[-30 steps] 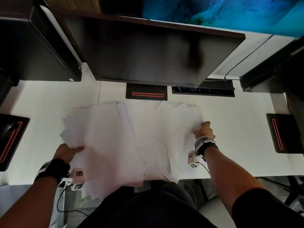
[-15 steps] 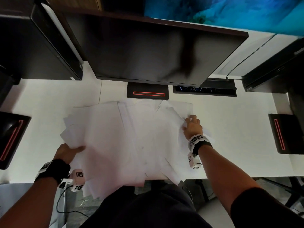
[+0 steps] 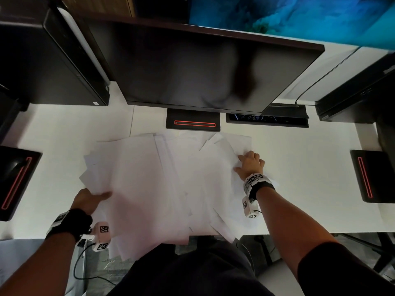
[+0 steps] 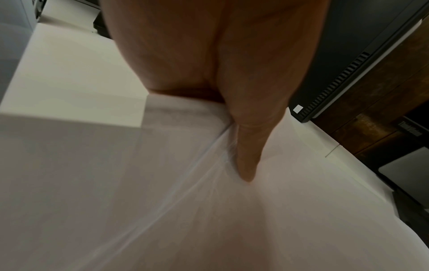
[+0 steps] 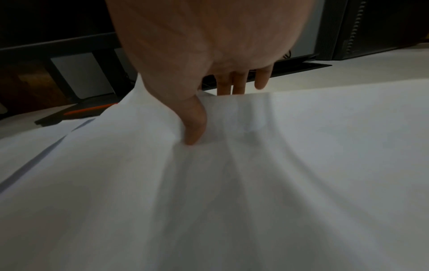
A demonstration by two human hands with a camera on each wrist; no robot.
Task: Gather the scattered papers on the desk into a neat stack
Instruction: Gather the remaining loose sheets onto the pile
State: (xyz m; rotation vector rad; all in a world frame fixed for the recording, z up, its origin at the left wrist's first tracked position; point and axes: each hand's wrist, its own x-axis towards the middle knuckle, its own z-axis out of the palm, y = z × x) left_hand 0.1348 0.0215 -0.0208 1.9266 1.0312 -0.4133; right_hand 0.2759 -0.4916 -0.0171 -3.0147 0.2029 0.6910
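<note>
A loose pile of white papers (image 3: 171, 178) is spread over the middle of the white desk (image 3: 310, 167), and some sheets overhang its front edge. My left hand (image 3: 92, 197) holds the pile's left edge. Its thumb (image 4: 248, 155) lies on top of the sheets (image 4: 162, 183), and its fingers are hidden beneath them. My right hand (image 3: 249, 165) is at the pile's right edge. There its thumb (image 5: 194, 124) digs into a rumpled sheet (image 5: 255, 183) while the fingers (image 5: 232, 82) reach down behind the sheet's raised edge.
A dark monitor (image 3: 203, 67) hangs over the back of the desk, its black stand base (image 3: 193, 122) just behind the papers. Black bases with red lines sit at the left edge (image 3: 15, 180) and the right edge (image 3: 372, 176). A computer tower (image 3: 47, 60) stands back left.
My right hand has slid left and away from me, pushing the right-hand sheets in over the pile and rumpling one. My left hand has stayed on the left edge.
</note>
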